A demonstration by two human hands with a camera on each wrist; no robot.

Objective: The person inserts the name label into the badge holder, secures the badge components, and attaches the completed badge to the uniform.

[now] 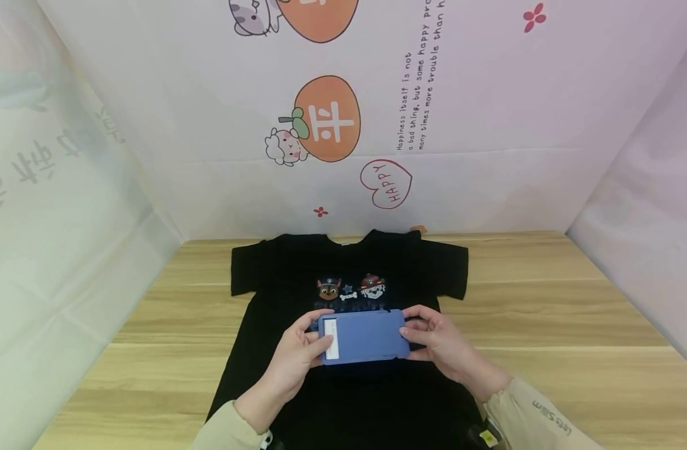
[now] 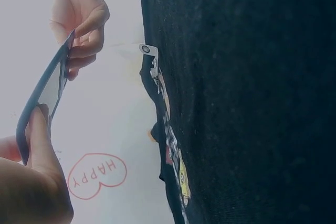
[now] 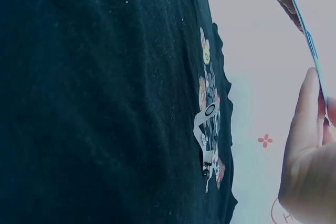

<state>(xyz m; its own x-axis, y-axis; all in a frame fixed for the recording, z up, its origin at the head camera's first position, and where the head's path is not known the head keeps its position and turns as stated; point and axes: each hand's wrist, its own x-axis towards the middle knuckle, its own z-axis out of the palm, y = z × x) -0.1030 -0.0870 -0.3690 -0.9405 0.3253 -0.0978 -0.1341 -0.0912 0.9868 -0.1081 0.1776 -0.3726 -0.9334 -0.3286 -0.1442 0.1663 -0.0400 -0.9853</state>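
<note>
Between my two hands is a flat blue card holder (image 1: pixel 371 337), held level above a black T-shirt (image 1: pixel 377 400). A white strip shows at the holder's left end. My left hand (image 1: pixel 292 356) pinches that end, thumb on the front face. At the other end, my right hand (image 1: pixel 439 344) grips the corner between thumb and fingers. Both wrist views show the holder nearly edge-on, raised off the shirt. A clear badge strap with a snap (image 2: pixel 148 50) and a metal clip lies on the shirt; the same strap (image 3: pixel 199 129) appears near the print in the right wrist view.
The shirt lies spread on a wood-grain table (image 1: pixel 546 312), its collar toward the back wall (image 1: pixel 489 125). Cartoon dog faces (image 1: pixel 351 287) are printed on its chest. White printed cloth covers the back and both sides.
</note>
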